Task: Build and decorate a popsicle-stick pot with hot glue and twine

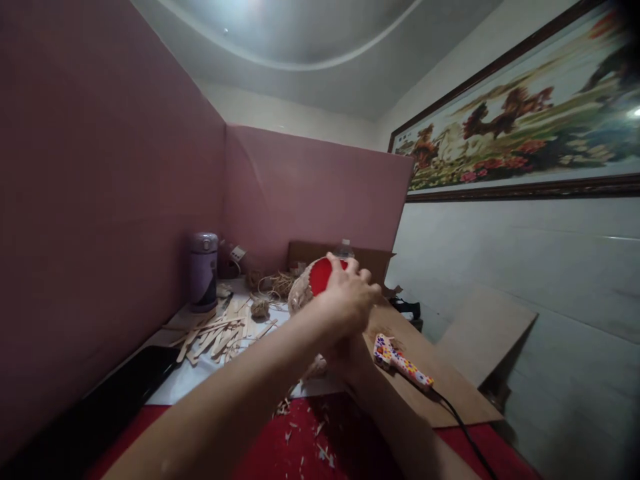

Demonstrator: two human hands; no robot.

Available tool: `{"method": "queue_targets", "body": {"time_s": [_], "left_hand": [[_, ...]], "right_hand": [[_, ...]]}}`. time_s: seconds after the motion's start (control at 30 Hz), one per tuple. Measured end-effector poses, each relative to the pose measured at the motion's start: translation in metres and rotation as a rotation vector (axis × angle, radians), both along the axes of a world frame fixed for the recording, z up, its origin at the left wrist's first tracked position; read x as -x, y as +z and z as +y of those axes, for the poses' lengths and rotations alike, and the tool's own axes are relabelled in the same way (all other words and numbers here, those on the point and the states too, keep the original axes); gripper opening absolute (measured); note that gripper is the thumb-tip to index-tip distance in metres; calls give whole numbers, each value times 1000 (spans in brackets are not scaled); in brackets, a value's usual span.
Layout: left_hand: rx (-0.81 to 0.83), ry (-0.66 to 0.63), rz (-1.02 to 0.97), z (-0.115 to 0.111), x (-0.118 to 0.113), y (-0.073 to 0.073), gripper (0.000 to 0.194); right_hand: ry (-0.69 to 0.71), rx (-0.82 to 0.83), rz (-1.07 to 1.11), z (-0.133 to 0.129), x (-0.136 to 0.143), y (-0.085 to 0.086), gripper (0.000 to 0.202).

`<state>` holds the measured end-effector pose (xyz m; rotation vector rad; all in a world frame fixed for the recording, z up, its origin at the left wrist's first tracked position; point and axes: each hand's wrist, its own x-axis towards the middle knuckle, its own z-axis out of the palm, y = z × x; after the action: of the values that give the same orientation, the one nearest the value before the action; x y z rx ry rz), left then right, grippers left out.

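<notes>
A round beige craft piece (299, 291) with a rough, fibrous-looking rim and a red centre (320, 276) is held up above the table. My left hand (353, 297) reaches across from the left, its fingers bent over the red centre and the piece's right side. Below it is my right hand (346, 357), mostly covered by the left wrist; its fingers are hidden, so its grip does not show. A flower-patterned hot glue gun (407, 370) lies to the right of my hands on a brown board (450, 403), its black cord trailing toward me.
Wooden craft sticks (220, 337) lie scattered at left, beside a small twine ball (260, 308) and loose twine (283, 285). A purple flask (203, 270) and a black flat object (120, 393) stand near the pink partition (320, 193). A clear bottle (345, 249) is behind my hands. Scraps litter the red cloth (295, 443).
</notes>
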<state>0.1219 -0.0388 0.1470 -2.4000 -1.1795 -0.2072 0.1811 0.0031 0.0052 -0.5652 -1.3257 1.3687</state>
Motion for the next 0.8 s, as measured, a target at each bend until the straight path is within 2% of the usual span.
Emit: {"method": "queue_targets", "body": {"time_s": [0.1,0.13,0.2,0.27,0.4,0.5,0.63,0.8], "left_hand": [[289,130,-206,19,39,25,74],[387,168,-296,26,52,28,78],[586,108,-499,41,77,27,81],[716,78,-697,52,98,18,79],[871,56,-916,58,123,-8,77],[883,49,-1034,55,130,-27,75],[869,-50,-1234,48,136,-51,69],[856,-107,-1340,45,143,-71,67]], "right_hand": [[156,159,117,3,-6,-9,20],[191,195,163,3,-7,-10,16],[240,251,244,2,-9,-7,14],[270,299,298,0,-11,-2,16],[267,367,361,-5,-14,8,19],[241,389,376,-8,-13,11,14],[213,393,378,-12,-9,12,7],[205,309,313,-12,-5,10,14]]}}
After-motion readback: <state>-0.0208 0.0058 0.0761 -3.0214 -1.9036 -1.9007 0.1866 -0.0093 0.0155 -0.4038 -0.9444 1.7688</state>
